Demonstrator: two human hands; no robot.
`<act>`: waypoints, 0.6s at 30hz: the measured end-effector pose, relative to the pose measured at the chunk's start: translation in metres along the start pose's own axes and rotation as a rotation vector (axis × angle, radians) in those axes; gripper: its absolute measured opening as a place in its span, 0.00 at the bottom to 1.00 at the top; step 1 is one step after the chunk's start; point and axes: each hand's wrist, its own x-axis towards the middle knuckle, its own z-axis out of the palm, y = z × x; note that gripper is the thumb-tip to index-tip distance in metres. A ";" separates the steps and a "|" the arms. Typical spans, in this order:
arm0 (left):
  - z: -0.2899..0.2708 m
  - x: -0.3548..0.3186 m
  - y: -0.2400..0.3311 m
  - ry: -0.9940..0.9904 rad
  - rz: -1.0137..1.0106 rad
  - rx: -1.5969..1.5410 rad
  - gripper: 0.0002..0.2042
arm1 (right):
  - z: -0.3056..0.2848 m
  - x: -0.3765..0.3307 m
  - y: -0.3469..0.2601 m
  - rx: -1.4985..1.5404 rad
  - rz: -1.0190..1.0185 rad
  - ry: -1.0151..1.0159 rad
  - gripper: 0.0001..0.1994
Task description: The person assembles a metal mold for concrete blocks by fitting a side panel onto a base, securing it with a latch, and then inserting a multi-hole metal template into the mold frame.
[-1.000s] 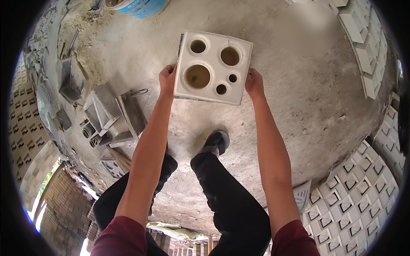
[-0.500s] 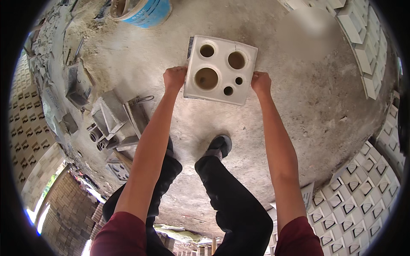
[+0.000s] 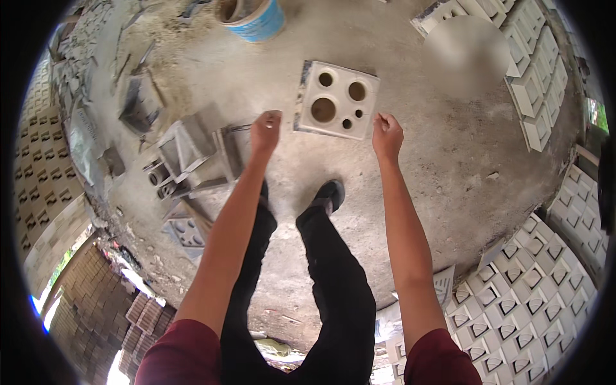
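Observation:
A square white cast block [image 3: 336, 101] with several round holes lies flat on the concrete ground ahead of me. My left hand [image 3: 265, 130] hovers just left of it, fingers loosely curled and holding nothing. To the block's right my right hand [image 3: 387, 135] is likewise apart from it, with curled fingers and nothing in it. Neither hand touches the block. My legs in black trousers and one black shoe [image 3: 328, 195] stand below it.
A blue-banded bucket [image 3: 253, 18] stands at the far top. Metal moulds [image 3: 192, 151] and grey debris lie at the left. Rows of white patterned blocks [image 3: 526, 282] fill the lower right, more [image 3: 532, 70] the upper right. Stacked bricks [image 3: 96, 301] are at lower left.
The block, held in both hands before, now lies on the ground. Both hands have let go and drawn back toward me.

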 end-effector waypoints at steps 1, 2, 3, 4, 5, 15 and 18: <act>-0.006 -0.012 0.010 -0.063 0.000 -0.030 0.11 | -0.002 -0.017 -0.010 -0.048 -0.009 -0.008 0.12; -0.016 -0.025 0.017 -0.124 -0.001 -0.058 0.10 | -0.002 -0.033 -0.020 -0.094 -0.019 -0.017 0.13; -0.027 -0.040 0.028 -0.168 0.018 -0.099 0.09 | -0.005 -0.052 -0.029 -0.096 -0.027 -0.023 0.13; -0.040 -0.054 0.040 -0.205 0.035 -0.136 0.09 | -0.004 -0.072 -0.038 -0.055 -0.040 -0.053 0.13; -0.052 -0.066 0.052 -0.217 0.003 -0.166 0.08 | -0.006 -0.091 -0.047 -0.013 -0.054 -0.086 0.14; -0.228 -0.206 0.078 0.053 -0.316 -0.203 0.13 | -0.029 -0.225 -0.147 -0.005 -0.158 -0.360 0.13; -0.287 -0.260 0.058 0.279 -0.218 -0.235 0.12 | -0.025 -0.269 -0.188 -0.026 -0.273 -0.538 0.12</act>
